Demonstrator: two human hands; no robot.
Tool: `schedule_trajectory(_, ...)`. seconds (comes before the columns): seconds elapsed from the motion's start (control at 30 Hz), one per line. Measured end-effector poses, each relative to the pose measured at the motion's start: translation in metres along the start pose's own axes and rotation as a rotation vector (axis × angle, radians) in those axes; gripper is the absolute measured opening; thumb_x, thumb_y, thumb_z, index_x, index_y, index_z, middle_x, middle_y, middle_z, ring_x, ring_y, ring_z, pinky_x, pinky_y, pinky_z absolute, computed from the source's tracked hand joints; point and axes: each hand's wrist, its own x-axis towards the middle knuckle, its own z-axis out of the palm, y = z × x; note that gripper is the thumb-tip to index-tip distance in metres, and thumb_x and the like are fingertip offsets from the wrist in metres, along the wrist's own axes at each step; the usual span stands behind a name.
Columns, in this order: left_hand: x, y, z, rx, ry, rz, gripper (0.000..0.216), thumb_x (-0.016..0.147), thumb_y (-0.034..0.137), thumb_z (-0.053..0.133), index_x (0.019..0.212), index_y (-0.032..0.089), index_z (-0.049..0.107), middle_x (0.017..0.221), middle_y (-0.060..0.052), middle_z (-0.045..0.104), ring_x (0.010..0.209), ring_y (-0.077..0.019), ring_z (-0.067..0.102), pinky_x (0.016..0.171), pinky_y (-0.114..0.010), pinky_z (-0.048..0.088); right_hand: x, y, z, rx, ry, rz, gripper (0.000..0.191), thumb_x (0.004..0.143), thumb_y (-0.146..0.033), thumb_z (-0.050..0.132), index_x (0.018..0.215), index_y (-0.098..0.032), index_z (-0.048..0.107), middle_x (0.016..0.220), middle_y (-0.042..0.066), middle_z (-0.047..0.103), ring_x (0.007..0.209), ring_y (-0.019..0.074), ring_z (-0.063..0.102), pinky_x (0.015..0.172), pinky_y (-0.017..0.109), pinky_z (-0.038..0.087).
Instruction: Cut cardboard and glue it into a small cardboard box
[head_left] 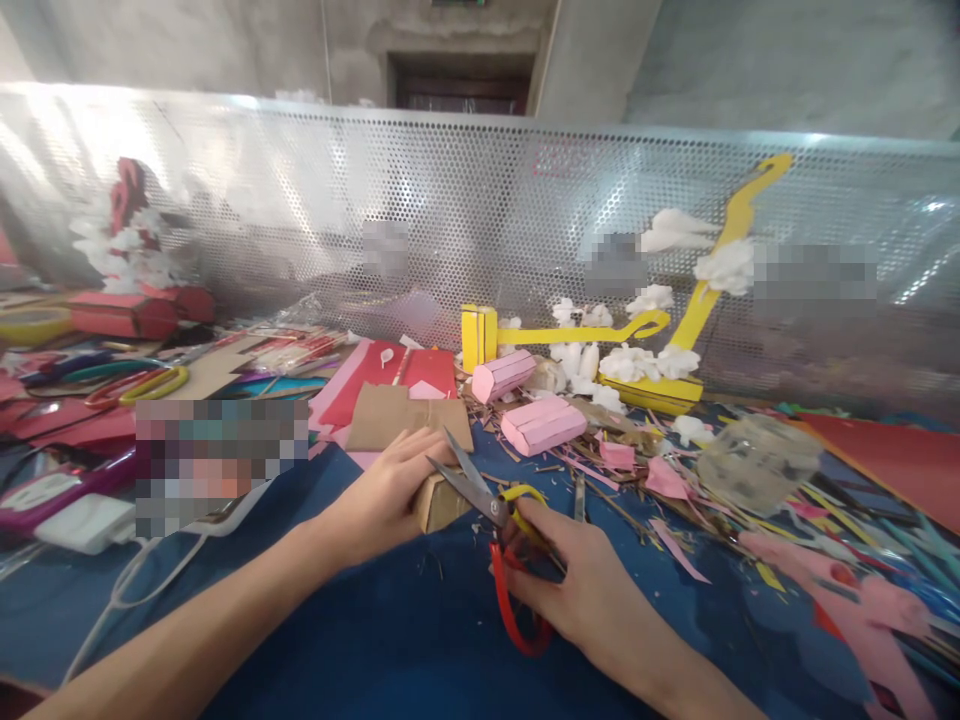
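A white charger (86, 522) and a pink glue gun (801, 562) are lying well in front of the perforated screen (465, 190).

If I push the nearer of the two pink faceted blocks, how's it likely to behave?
The pink block looks made of paper or card, so it's probably light. Its flat faces suggest sliding rather than rolling. The pink scrap beside it might get pushed along too.
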Motion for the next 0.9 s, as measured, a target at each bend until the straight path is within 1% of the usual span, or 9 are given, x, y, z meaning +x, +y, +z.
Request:
schedule_trajectory(0.13, 0.001, 0.0, 0.0, 0.012, 0.002, -0.012, 0.011, 0.094, 0.021, 0.063, 0.103, 0.023, 0.056, 0.105, -0.008, 0.066, 0.1, -0.0251, 0.063, 0.084, -0.037, 0.048, 0.0, 0.0, -0.002, -0.016, 0.001, 0.015, 0.007, 0.087, -0.022, 0.069, 0.087, -0.022, 0.062, 0.08, -0.003, 0.067, 0.072, 0.0152, 0.061, 0.066, 0.024, 0.047)
schedule_trajectory(0.3, 0.003, 0.001, 0.0, 0.015, 0.014, -0.006, 0.012, 0.094, 0.02, 0.062, 0.105, 0.022, 0.059, 0.103, -0.008, 0.068, 0.096, -0.0248, 0.064, 0.083, -0.038, 0.049, 0.002, -0.002, -0.004, 0.006, 0.002, -0.002, 0.007, 0.087, -0.021, 0.069, 0.086, -0.022, 0.061, 0.079, -0.003, 0.066, 0.071, 0.0145, 0.06, 0.066, 0.024, 0.047)
schedule_trajectory(0.47, 0.003, 0.001, -0.001, -0.002, 0.024, -0.002, 0.011, 0.093, 0.019, 0.062, 0.104, 0.022, 0.059, 0.102, -0.007, 0.068, 0.096, -0.0245, 0.065, 0.084, -0.038, 0.049, 0.0, -0.003, -0.003, 0.025, -0.01, 0.018, 0.01, 0.087, -0.022, 0.068, 0.084, -0.022, 0.059, 0.077, -0.003, 0.063, 0.071, 0.0147, 0.058, 0.064, 0.023, 0.047)
schedule_trajectory(0.57, 0.002, 0.001, 0.0, -0.022, 0.027, -0.002, 0.018, 0.093, 0.017, 0.062, 0.11, 0.022, 0.059, 0.106, -0.007, 0.068, 0.1, -0.0244, 0.065, 0.087, -0.038, 0.049, -0.001, -0.001, -0.003, 0.015, -0.009, -0.001, 0.011, 0.09, -0.023, 0.065, 0.084, -0.022, 0.057, 0.074, -0.004, 0.058, 0.067, 0.0136, 0.053, 0.063, 0.023, 0.043)
schedule_trajectory(0.7, 0.002, 0.0, 0.0, -0.045, 0.016, -0.032, 0.023, 0.094, 0.019, 0.064, 0.116, 0.022, 0.059, 0.109, -0.007, 0.067, 0.101, -0.0235, 0.064, 0.088, -0.038, 0.049, -0.001, 0.005, -0.003, 0.03, -0.008, -0.026, 0.015, 0.097, -0.033, 0.059, 0.088, -0.021, 0.057, 0.071, -0.005, 0.051, 0.063, 0.0128, 0.044, 0.058, 0.024, 0.038)
schedule_trajectory(0.8, 0.004, 0.002, 0.0, -0.058, 0.038, -0.037, 0.021, 0.092, 0.019, 0.065, 0.111, 0.022, 0.058, 0.106, -0.006, 0.068, 0.098, -0.0227, 0.063, 0.086, -0.037, 0.049, 0.002, 0.01, -0.001, 0.06, 0.029, 0.011, 0.013, 0.096, -0.033, 0.06, 0.091, -0.021, 0.058, 0.072, -0.005, 0.05, 0.065, 0.0132, 0.047, 0.06, 0.024, 0.041)
schedule_trajectory(0.9, 0.005, 0.004, -0.001, -0.068, 0.061, -0.047, 0.016, 0.091, 0.018, 0.066, 0.104, 0.022, 0.058, 0.098, -0.004, 0.068, 0.091, -0.0213, 0.062, 0.082, -0.035, 0.049, 0.007, 0.012, 0.0, 0.102, 0.07, 0.031, 0.012, 0.093, -0.032, 0.063, 0.095, -0.021, 0.059, 0.075, -0.004, 0.055, 0.067, 0.0137, 0.052, 0.063, 0.024, 0.045)
